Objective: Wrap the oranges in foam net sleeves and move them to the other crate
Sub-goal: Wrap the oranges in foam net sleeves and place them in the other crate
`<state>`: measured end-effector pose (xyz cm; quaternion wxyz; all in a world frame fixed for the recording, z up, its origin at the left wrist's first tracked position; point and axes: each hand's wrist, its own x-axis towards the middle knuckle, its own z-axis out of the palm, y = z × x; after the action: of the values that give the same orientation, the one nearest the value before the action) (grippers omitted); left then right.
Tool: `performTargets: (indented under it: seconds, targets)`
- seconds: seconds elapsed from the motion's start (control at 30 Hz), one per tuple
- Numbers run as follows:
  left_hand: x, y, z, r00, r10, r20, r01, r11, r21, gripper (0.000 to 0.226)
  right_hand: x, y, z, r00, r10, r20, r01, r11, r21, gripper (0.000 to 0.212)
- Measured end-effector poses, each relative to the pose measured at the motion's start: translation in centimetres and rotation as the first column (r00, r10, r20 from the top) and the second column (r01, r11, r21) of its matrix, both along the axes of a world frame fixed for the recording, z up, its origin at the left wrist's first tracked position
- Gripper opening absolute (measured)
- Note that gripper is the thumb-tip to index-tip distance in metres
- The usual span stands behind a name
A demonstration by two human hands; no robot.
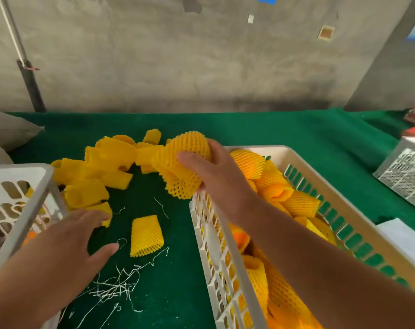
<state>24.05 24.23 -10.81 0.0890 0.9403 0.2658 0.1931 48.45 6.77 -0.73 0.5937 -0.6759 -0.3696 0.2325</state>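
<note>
The right hand [216,172] holds a wrapped orange [185,165] in a yellow foam net sleeve, its grip clamped on it: the thumb lies across the near side and the fingers curl over the top and far side. The fruit hangs just above the near-left corner of the cream crate [339,198], which lies directly below and to the right of that grip. Inside this crate, to the right of the hand and under the forearm, lie many more sleeved oranges [296,203], packed close together.

Just to the left of the held fruit, and touching or nearly touching it as far as the view shows, spreads a heap of empty sleeves [99,169] on the green tabletop [284,131]. One single sleeve [146,236] lies flat by itself, below the held orange and apart from the heap.

The left hand [76,243] hovers low over the tabletop with its grip apart, fingers spread and straight, holding nothing; its fingertips reach the near edge of the heap, and the single sleeve lies just to the right of its thumb. The white crate [28,198] stands tilted just left of this hand. White thread scraps [116,283] lie below the thumb.
</note>
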Motion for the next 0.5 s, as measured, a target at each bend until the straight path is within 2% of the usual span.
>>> performTargets:
  seconds: [0.07,0.13,0.27,0.33,0.43,0.5]
  targets:
    - [-0.4,-0.1,-1.2,0.988,0.010,-0.152,-0.006,1.000,0.027,0.054,2.6,-3.2,1.1,0.981,-0.159,0.113,0.167,0.984,-0.065,0.061]
    - [-0.7,-0.3,-1.8,0.946,-0.007,-0.325,0.002,1.000,-0.015,0.040,5.7,-6.4,1.2,0.924,-0.294,0.244,0.337,0.928,-0.159,0.074]
    - [-0.8,-0.1,-2.1,0.889,-0.029,-0.458,0.000,0.998,-0.064,0.034,13.0,-11.6,-0.2,0.739,-0.454,0.498,0.615,0.757,-0.222,0.066]
    - [-0.7,0.5,-2.6,0.888,-0.050,-0.456,0.016,0.997,-0.077,0.038,16.1,-13.0,-1.0,0.681,-0.414,0.605,0.662,0.700,-0.266,0.069]
    - [-0.7,1.3,-3.6,0.891,-0.070,-0.449,0.038,0.996,-0.079,0.048,19.2,-13.3,-1.9,0.628,-0.209,0.750,0.655,0.663,-0.363,0.077]
    - [-0.7,1.6,-4.4,0.894,-0.058,-0.444,0.039,0.998,-0.051,0.055,20.5,-12.7,-2.2,0.623,-0.119,0.773,0.633,0.657,-0.409,0.077]
